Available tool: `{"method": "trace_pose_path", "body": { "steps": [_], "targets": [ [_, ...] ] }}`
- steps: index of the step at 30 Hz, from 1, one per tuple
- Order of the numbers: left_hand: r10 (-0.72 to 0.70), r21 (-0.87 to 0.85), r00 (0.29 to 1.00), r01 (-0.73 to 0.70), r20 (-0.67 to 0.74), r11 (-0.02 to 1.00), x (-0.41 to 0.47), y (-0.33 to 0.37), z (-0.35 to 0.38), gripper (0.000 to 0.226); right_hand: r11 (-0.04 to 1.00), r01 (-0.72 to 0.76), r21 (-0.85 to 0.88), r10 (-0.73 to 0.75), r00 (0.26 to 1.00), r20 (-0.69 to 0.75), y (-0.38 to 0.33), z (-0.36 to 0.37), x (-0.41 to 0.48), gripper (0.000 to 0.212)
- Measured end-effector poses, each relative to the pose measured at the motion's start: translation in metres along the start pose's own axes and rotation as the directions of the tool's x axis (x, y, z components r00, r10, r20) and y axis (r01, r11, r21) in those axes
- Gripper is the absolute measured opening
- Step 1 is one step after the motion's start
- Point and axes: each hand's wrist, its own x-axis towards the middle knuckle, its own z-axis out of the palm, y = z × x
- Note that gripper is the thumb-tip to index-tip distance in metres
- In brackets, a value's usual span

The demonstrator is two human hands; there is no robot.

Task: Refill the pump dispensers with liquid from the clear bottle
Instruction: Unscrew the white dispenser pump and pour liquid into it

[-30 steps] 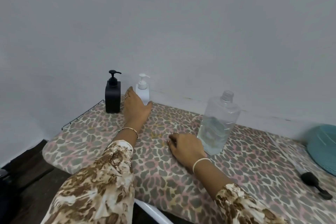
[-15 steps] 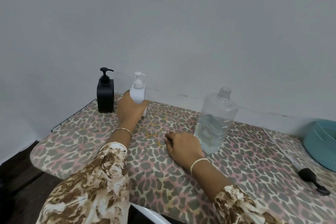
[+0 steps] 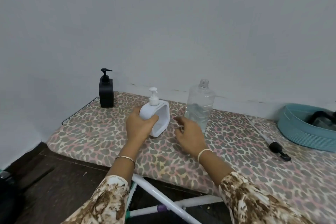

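White plastic dispenser [image 3: 161, 114], tilted, left hand [image 3: 141, 127] curled round its body below the pump [image 3: 153, 96]. Right hand [image 3: 190, 133] spread just beside, empty. Likely light, rigid, smooth: steady the body, twist the pump above the grip.

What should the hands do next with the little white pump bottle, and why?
Probably the right hand should twist the pump off. The left hand grips the white dispenser, its pump is on, the right hand hovers open beside it, and the clear bottle stands uncapped.
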Motion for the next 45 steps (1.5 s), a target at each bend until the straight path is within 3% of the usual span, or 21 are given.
{"method": "trace_pose_path", "body": {
  "steps": [5, 14, 21, 26, 30, 39, 42, 45],
  "targets": [
    [0.051, -0.034, 0.994, -0.048, 0.094, 0.998, -0.035, 0.005, 0.007, 0.042, 0.995, 0.040, 0.092, -0.025, 0.987, -0.161, -0.003, -0.026, -0.019, 0.040],
    [0.119, -0.040, 0.966, -0.113, 0.229, 0.993, -0.067, 0.014, 0.019, 0.044, 0.988, 0.013, 0.155, 0.017, 0.981, -0.192, -0.012, -0.050, -0.035, 0.048],
    [0.137, -0.045, 0.928, -0.129, 0.348, 0.991, -0.069, 0.010, 0.032, 0.055, 0.987, -0.075, 0.145, 0.113, 0.956, -0.270, -0.020, -0.051, -0.028, 0.039],
    [0.157, 0.037, 0.923, -0.181, 0.351, 0.983, -0.067, 0.021, 0.044, 0.044, 0.984, -0.120, 0.131, 0.159, 0.924, -0.347, -0.022, -0.042, -0.018, 0.035],
    [0.186, 0.154, 0.930, -0.244, 0.316, 0.957, -0.063, 0.019, 0.052, 0.038, 0.982, -0.076, 0.175, 0.127, 0.943, -0.308, -0.019, -0.044, -0.012, 0.026],
    [0.190, 0.139, 0.919, -0.250, 0.346, 0.958, -0.055, 0.010, 0.050, 0.045, 0.988, -0.003, 0.156, 0.041, 0.969, -0.245, -0.012, -0.045, -0.003, 0.019],
    [0.135, 0.055, 0.893, -0.175, 0.430, 0.983, -0.044, 0.005, 0.042, 0.060, 0.962, -0.019, 0.273, 0.055, 0.991, -0.124, -0.007, -0.050, -0.001, 0.023],
    [0.153, 0.033, 0.867, -0.192, 0.473, 0.981, -0.039, 0.003, 0.039, 0.067, 0.875, -0.047, 0.482, 0.011, 0.997, 0.077, 0.002, -0.062, 0.001, 0.028]
  ]
}}
